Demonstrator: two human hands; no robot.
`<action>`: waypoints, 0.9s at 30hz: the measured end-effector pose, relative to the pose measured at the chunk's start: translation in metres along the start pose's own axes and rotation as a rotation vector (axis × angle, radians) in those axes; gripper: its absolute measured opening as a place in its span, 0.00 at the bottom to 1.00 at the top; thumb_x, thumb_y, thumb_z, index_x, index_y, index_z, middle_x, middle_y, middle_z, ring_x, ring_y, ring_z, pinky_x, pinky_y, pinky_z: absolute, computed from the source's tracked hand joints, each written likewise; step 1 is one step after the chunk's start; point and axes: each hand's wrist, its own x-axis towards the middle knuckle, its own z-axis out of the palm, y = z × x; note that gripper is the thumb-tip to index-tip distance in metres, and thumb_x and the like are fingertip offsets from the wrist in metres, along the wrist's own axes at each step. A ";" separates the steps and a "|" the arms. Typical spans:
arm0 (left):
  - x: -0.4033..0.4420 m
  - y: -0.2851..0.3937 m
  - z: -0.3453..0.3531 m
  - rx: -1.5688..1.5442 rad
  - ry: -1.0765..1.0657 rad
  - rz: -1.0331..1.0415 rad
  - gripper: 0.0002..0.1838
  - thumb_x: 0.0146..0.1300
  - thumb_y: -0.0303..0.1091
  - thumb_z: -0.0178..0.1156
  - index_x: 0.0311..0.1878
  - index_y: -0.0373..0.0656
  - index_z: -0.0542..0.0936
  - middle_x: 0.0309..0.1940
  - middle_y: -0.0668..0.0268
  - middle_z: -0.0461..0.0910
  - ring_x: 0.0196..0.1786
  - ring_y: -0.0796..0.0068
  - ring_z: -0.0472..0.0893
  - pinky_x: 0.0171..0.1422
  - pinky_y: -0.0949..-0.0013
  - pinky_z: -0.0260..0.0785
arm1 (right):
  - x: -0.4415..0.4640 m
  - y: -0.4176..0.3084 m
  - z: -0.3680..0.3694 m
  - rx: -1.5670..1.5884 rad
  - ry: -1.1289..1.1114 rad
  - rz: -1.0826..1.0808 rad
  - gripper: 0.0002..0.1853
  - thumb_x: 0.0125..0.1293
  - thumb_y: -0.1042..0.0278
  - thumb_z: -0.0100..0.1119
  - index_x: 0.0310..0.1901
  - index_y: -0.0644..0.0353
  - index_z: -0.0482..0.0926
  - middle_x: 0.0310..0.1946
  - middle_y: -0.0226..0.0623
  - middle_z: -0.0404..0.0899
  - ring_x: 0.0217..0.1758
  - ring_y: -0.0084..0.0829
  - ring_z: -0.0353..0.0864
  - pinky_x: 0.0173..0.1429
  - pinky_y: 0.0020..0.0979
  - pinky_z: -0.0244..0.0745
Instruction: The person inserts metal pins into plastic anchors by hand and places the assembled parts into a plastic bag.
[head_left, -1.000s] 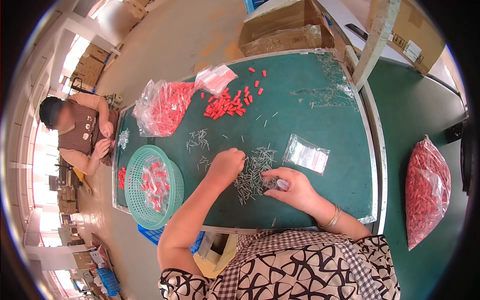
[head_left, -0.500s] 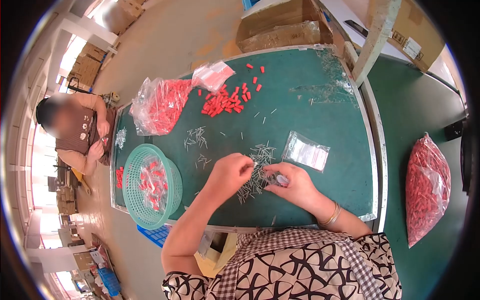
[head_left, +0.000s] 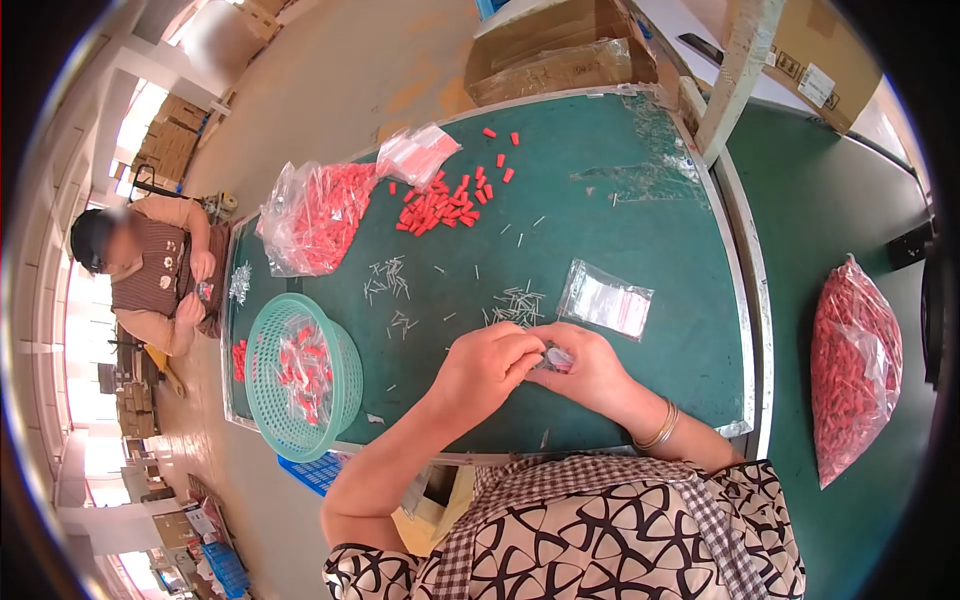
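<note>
My right hand [head_left: 588, 372] is closed around a small clear plastic bag [head_left: 557, 358], with something reddish showing in it. Against the mouth of that bag, my left hand [head_left: 488, 368] has its fingers pinched together; what they hold is hidden. Just beyond both hands lies a pile of thin silvery screws or pins [head_left: 516, 303], partly covered by my fingers. A stack of flat clear zip bags [head_left: 606, 300] rests to the right of the pile.
Loose red plastic plugs [head_left: 438, 208] lie farther back beside a big bag of them [head_left: 330, 215]. A green basket [head_left: 352, 385] with filled bags stands at left. Another person [head_left: 150, 265] works at the table's left end. A large red-filled bag [head_left: 850, 375] is at right.
My left hand has moved right and toward me, from the screw pile to the small bag in my right hand. The right hand has stayed nearly in place.
</note>
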 end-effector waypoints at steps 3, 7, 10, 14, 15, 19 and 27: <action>0.000 0.005 0.000 -0.039 0.011 -0.024 0.07 0.61 0.26 0.63 0.42 0.39 0.81 0.36 0.59 0.81 0.36 0.58 0.81 0.40 0.64 0.74 | 0.000 0.004 0.001 -0.057 -0.001 -0.054 0.23 0.54 0.68 0.72 0.54 0.59 0.79 0.46 0.41 0.81 0.47 0.38 0.83 0.45 0.33 0.81; 0.002 0.004 -0.005 -0.090 0.096 -0.009 0.07 0.59 0.22 0.63 0.41 0.37 0.82 0.35 0.61 0.82 0.34 0.66 0.81 0.37 0.69 0.72 | 0.000 0.001 -0.002 -0.005 -0.011 -0.018 0.24 0.55 0.68 0.72 0.55 0.58 0.79 0.46 0.40 0.81 0.47 0.35 0.83 0.45 0.31 0.82; 0.004 -0.008 -0.013 -0.115 0.210 -0.111 0.06 0.61 0.23 0.62 0.42 0.37 0.82 0.35 0.61 0.81 0.33 0.69 0.81 0.37 0.70 0.72 | 0.000 -0.006 -0.005 0.046 -0.018 0.027 0.24 0.54 0.70 0.72 0.55 0.58 0.79 0.45 0.37 0.82 0.46 0.31 0.83 0.44 0.29 0.80; 0.029 -0.068 -0.022 -0.067 0.397 -0.323 0.05 0.61 0.24 0.62 0.40 0.38 0.82 0.33 0.63 0.80 0.31 0.73 0.79 0.38 0.70 0.71 | 0.000 -0.008 -0.006 0.032 -0.022 0.006 0.24 0.55 0.71 0.72 0.55 0.58 0.79 0.46 0.36 0.82 0.46 0.30 0.83 0.44 0.28 0.81; 0.037 -0.092 -0.022 -0.011 0.421 -0.322 0.06 0.60 0.25 0.62 0.41 0.38 0.82 0.34 0.63 0.80 0.32 0.71 0.79 0.39 0.68 0.71 | -0.001 -0.006 -0.006 0.018 -0.027 -0.016 0.24 0.56 0.70 0.71 0.55 0.59 0.78 0.46 0.37 0.82 0.46 0.32 0.83 0.44 0.29 0.83; 0.079 -0.146 -0.019 0.248 0.451 -0.195 0.10 0.59 0.24 0.61 0.44 0.39 0.81 0.38 0.59 0.79 0.38 0.60 0.80 0.45 0.60 0.73 | -0.001 -0.003 -0.005 0.044 -0.007 -0.045 0.24 0.55 0.71 0.71 0.55 0.58 0.79 0.45 0.36 0.82 0.46 0.33 0.83 0.47 0.29 0.81; 0.117 -0.156 -0.013 0.710 0.106 -0.156 0.06 0.58 0.23 0.55 0.38 0.37 0.78 0.35 0.50 0.76 0.40 0.47 0.80 0.46 0.51 0.74 | 0.001 0.000 -0.008 0.073 0.004 -0.052 0.24 0.54 0.74 0.72 0.54 0.57 0.79 0.43 0.34 0.83 0.47 0.33 0.83 0.51 0.31 0.77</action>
